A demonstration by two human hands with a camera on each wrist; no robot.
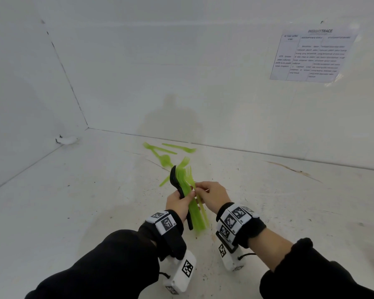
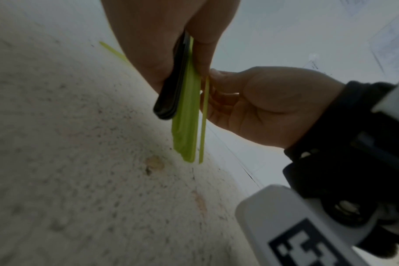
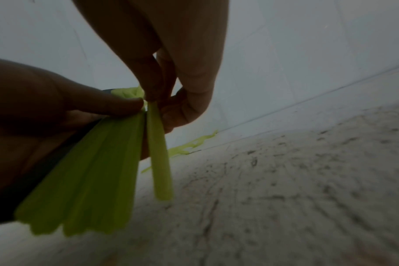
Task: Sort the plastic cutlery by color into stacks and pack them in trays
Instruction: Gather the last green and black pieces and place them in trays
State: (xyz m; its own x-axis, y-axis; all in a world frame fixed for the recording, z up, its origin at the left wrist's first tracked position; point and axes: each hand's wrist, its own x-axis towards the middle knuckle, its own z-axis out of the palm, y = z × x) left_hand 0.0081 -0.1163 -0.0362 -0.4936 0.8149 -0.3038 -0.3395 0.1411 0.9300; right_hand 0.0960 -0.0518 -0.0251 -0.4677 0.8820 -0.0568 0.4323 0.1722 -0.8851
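- Lime-green plastic forks (image 1: 187,192) bunched upright in mid-air above the worn white tabletop (image 1: 73,201), tines up, handles fanning downward, with a few black plastic forks (image 1: 177,182) pressed against the bunch's left side.
- Left hand (image 1: 178,203) wrapped round the mixed bundle at mid-handle, thumb clamped across the green, fingers curled behind the black.
- Right hand (image 1: 212,196) pinching one single lime-green fork (image 2: 204,118) by its neck, fingertips closed tight; held just beside the bundle with a sliver of gap showing in the left wrist view.
- Looks like adding that fork to the green stack, or peeling it off; cannot tell which.
- Risk one: handles splaying wide at the bottom, plain in the right wrist view, so a loosened thumb could let the whole fan slide out and scatter.
- Risk two: black and green sharing one grip, so colours could end up packed together unless split first.
- Risk three: thin, slick handle in a fingertip pinch, prone to twisting or catching its tines on the neighbours'.
- Further back near the rear wall, loose lime-green cutlery (image 1: 160,151) lying scattered on the tabletop: forks and what seems a spoon, well apart from the hands, yet to be gathered.
- No tray anywhere in view; packing likely some way off.
- Printed paper sheet (image 1: 313,55) taped to the right-hand wall, text too blurred to read.
- Small white fitting (image 1: 66,139) at the left wall's foot.
- Nothing between the hands and the scattered pieces.
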